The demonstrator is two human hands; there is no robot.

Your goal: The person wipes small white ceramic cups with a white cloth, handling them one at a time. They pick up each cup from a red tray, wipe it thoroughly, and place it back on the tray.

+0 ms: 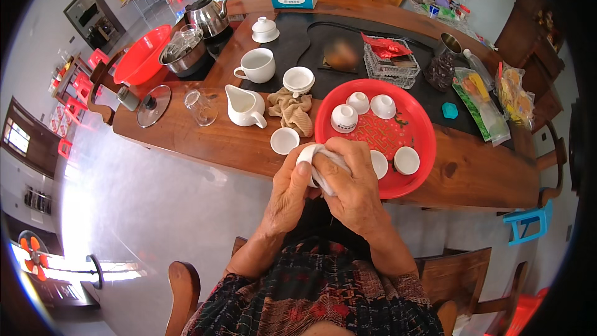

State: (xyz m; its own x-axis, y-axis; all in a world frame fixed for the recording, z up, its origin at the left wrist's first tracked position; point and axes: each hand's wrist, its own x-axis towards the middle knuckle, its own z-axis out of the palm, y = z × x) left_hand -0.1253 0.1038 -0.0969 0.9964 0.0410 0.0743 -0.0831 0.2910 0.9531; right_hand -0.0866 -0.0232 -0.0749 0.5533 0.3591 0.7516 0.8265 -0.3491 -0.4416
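Patterned shirt sat nearest; left hand clasped a white cup, right hand pressed white cloth against it, near the red tray. Cup seemed light, stiff, fragile; outer wall looked the safest hold.

Cups on tray, pitcher left (apart)

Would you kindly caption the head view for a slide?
Left hand and right hand hold a white cup and cloth near a red tray.

Black patterned top flecked with red and brown.
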